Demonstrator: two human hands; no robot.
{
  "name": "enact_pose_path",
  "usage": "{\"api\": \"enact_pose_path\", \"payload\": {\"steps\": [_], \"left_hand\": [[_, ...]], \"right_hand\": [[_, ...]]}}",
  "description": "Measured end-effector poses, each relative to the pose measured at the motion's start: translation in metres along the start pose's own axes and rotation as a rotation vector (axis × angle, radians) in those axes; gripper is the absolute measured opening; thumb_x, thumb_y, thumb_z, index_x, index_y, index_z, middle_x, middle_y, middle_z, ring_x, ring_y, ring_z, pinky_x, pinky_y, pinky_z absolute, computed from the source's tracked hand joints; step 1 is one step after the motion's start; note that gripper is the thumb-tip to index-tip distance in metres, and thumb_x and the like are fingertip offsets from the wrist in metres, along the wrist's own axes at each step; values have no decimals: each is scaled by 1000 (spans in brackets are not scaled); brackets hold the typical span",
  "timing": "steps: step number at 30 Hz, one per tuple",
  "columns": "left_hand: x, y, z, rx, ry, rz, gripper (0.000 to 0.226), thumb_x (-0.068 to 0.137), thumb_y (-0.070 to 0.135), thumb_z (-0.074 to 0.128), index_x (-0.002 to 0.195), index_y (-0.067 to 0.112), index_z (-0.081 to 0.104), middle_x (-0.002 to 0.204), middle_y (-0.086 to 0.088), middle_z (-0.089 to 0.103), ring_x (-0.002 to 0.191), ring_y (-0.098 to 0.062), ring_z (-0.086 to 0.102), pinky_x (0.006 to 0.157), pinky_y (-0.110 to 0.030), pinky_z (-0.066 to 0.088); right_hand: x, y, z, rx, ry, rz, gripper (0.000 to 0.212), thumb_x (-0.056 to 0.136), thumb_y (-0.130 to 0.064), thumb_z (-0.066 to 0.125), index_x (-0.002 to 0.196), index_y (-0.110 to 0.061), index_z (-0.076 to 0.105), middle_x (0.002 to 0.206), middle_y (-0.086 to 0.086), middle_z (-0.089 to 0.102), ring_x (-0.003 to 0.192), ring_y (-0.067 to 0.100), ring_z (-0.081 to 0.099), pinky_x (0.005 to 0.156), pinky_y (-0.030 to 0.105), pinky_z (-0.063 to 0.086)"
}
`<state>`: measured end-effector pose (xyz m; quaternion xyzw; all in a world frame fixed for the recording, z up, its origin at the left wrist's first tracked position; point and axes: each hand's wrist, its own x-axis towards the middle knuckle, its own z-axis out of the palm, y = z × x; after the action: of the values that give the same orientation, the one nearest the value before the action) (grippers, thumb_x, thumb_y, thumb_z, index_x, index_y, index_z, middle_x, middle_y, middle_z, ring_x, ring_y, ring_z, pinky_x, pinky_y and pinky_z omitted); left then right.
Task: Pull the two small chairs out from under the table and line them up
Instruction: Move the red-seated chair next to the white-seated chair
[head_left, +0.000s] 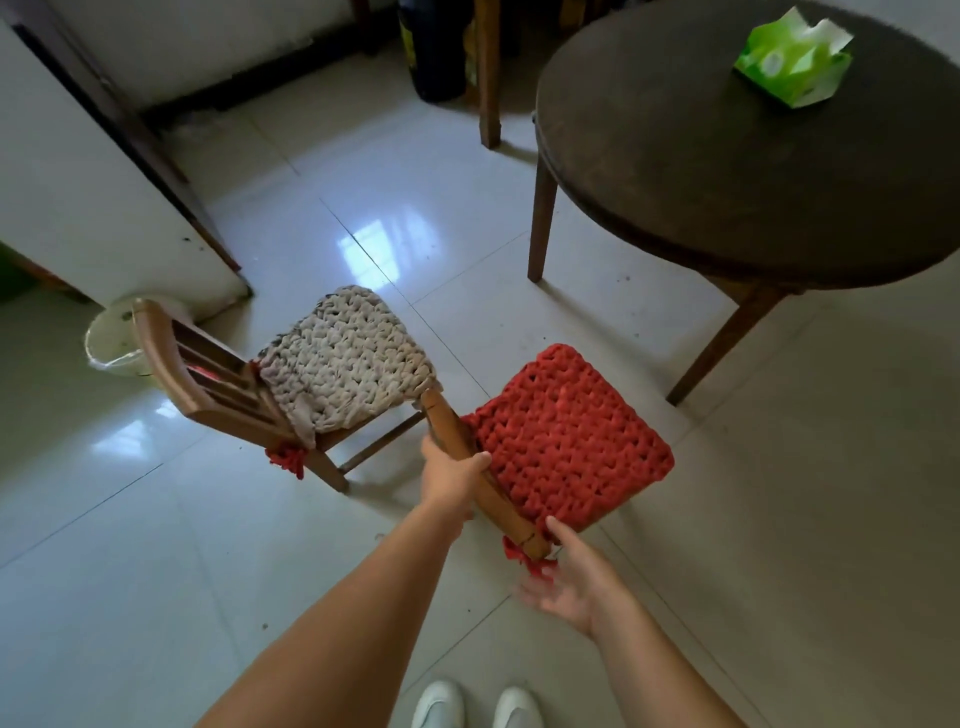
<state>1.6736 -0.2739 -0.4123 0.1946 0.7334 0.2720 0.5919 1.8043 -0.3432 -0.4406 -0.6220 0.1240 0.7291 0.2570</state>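
— On the tiled floor (260, 545), clear of the round table (753, 171), we see both chairs: grey-cushioned chair (337, 358) left, red-cushioned chair (566, 436) just beside it.

— Our left hand (449, 480) clasps the red one's backrest; our right hand (571, 582) hovers, fingers spread, holding nothing.

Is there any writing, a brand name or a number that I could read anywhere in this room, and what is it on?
None can be read.
Green tissue pack on the round table: it bears a pale round mark, too small and blurred to read.
Grey-cushioned chair, red-cushioned chair, white bucket: no writing shows.
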Motion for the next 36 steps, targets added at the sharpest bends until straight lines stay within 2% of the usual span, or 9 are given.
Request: {"api": "enact_pose_path", "payload": {"steps": [3,5,11,17,21,26,30,33,36], "left_hand": [[15,-13,3,37,33,26,67,81,8,59,137,27,26,119,-13,59,97,-35,64,76,-54,57],[18,-16,4,93,24,48,67,81,9,56,135,31,25,110,-11,61,88,-34,67,68,-51,59],[17,-18,-10,82,36,158,57,75,6,54,127,27,40,99,-9,63,84,-33,68,68,-53,58],[-5,-22,-71,51,54,186,58,79,7,59,127,32,40,99,-12,65,86,-35,68,73,-53,58],[-12,-33,-136,30,110,151,47,82,5,61,111,37,40,95,-12,65,77,-32,70,61,-50,60],[-7,-56,-213,-10,183,90,55,85,7,61,131,30,39,87,-11,67,72,-28,70,46,-34,56],[12,-62,-244,15,199,75,58,87,7,59,135,30,38,86,-4,64,72,-23,68,47,-33,54],[25,-64,-255,43,218,63,56,89,9,56,137,29,36,86,1,58,73,-21,64,49,-31,52],[33,-68,-266,78,263,51,55,91,7,52,140,24,34,91,-1,56,73,-20,61,48,-29,50]], "right_hand": [[21,0,12,114,-17,-14,25,90,-18,60,106,-1,52,102,22,52,78,37,54,43,43,55],[29,-3,15,176,-26,-38,11,89,-5,59,90,3,53,85,21,56,65,35,56,31,36,51],[22,2,26,238,17,-63,10,88,3,55,79,6,53,76,23,56,37,36,59,27,34,48],[-1,50,64,301,-39,-28,9,90,1,53,84,8,53,73,25,58,46,41,59,27,33,48],[-6,100,108,326,-35,-11,12,88,5,54,100,6,52,80,23,54,64,37,50,26,34,47],[0,162,156,256,-84,21,23,88,4,56,110,7,54,80,23,60,50,33,60,29,32,50],[15,185,184,176,-104,53,26,90,-1,56,116,0,54,85,21,61,69,34,58,33,34,52],[24,192,197,111,-115,90,29,92,-13,57,119,-3,55,94,19,61,75,33,56,42,35,56],[31,193,204,48,-146,177,42,89,-35,57,118,-5,54,105,20,57,84,37,55,65,42,52]]}}
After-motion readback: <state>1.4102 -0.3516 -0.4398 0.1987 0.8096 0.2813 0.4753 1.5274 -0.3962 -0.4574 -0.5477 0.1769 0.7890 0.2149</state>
